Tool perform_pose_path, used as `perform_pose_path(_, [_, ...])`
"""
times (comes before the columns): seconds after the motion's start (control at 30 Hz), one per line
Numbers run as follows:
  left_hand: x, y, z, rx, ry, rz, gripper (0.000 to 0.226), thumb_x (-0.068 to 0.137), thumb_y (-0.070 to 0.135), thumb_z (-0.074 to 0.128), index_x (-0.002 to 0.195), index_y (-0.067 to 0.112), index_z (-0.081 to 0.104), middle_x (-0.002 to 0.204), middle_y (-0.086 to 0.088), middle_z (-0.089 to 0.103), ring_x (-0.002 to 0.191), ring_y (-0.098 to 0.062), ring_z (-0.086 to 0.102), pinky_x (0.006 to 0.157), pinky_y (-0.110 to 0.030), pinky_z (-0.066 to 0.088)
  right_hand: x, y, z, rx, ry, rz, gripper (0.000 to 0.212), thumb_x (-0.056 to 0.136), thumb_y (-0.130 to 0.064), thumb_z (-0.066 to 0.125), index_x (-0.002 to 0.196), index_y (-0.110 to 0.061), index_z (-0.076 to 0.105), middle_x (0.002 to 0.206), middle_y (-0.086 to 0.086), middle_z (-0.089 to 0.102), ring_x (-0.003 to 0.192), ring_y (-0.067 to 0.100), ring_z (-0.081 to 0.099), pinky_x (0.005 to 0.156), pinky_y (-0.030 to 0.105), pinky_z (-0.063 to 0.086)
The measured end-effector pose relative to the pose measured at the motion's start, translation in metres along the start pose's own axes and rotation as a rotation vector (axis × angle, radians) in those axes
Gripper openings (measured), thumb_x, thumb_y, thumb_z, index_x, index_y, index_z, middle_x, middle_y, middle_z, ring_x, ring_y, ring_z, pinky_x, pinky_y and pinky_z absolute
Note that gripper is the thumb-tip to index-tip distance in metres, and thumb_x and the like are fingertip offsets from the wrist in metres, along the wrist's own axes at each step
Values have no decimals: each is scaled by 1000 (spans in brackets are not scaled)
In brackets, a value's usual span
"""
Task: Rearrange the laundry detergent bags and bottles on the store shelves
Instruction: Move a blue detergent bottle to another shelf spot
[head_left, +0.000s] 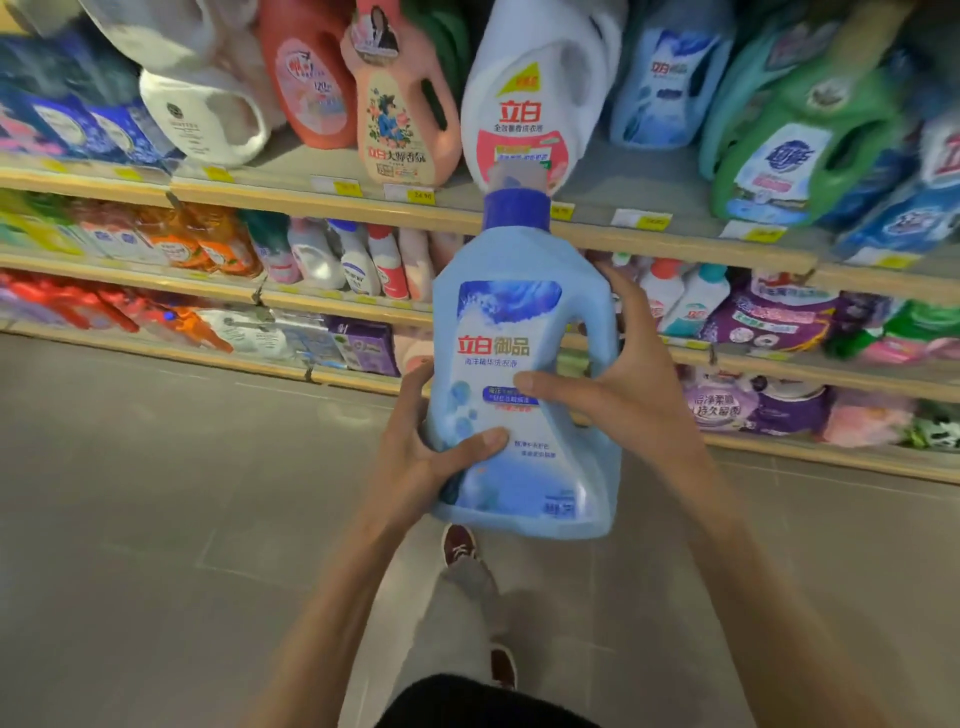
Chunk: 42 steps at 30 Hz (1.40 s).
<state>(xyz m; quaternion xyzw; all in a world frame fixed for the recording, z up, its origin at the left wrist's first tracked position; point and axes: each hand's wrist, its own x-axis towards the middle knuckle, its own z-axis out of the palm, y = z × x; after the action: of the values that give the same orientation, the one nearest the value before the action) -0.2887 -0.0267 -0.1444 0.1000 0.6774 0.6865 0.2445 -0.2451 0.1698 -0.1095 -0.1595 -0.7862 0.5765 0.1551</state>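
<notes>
"Where's the bottle?"

"Off the shelves, out over the aisle. The blue bottle (519, 364) is held in front of the person, long axis nearly upright, cap on top, label facing them."

"Both hands on it?"

"Yes. The left hand (415, 457) grips the lower left side, thumb curled across the front. The right hand (623, 395) wraps the right side by the handle, thumb laid over the label. Its fingers go behind, where I can't see them."

"And where would it go?"

"My guess is the upper shelf (670, 179). There's a bare stretch right of the white bottle (535, 104), with similar pale-blue bottles (670, 83) behind it. That spot lies up, ahead and slightly right of the hands, so the right hand is nearer."
</notes>
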Motion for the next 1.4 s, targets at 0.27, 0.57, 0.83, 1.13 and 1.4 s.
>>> perform_pose_path(0.27, [-59,-4,36,47,-67,37,77,57,7,92,118,32,52,99,8,78,87,-12,76,66,-22,60,-74,1,-51,-19,22,15,114,53,-34,97,145,-36,30,131,-21,55,121,1,56,100,39,51])
perform_pose_path(0.57, [-49,-15,63,97,-204,50,78,65,30,93,131,37,51,116,3,73,106,-20,72,89,-45,60,-96,6,-85,-33,174,65,106,47,-40,97,134,-45,38,119,-29,58,110,8,65,88,45,57])
perform_pose_path(0.83, [19,-10,87,102,-216,40,73,60,44,87,125,43,55,112,3,74,103,-19,73,88,-44,60,-31,22,-114,-53,181,77,102,51,-33,98,135,-40,41,115,-31,59,106,-8,61,89,35,55])
perform_pose_path(1.13, [131,6,116,106,-219,-8,69,65,32,94,122,36,56,105,-5,76,91,-22,76,79,-43,63,74,33,-153,-115,126,75,87,58,-29,96,125,-45,43,119,-25,60,111,-4,60,93,41,55])
perform_pose_path(1.4, [219,13,145,129,-207,2,72,58,40,93,119,34,55,102,-1,77,91,-19,76,76,-41,63,164,50,-182,-167,72,101,83,63,-28,94,116,-48,34,106,-39,48,93,-19,52,77,15,48])
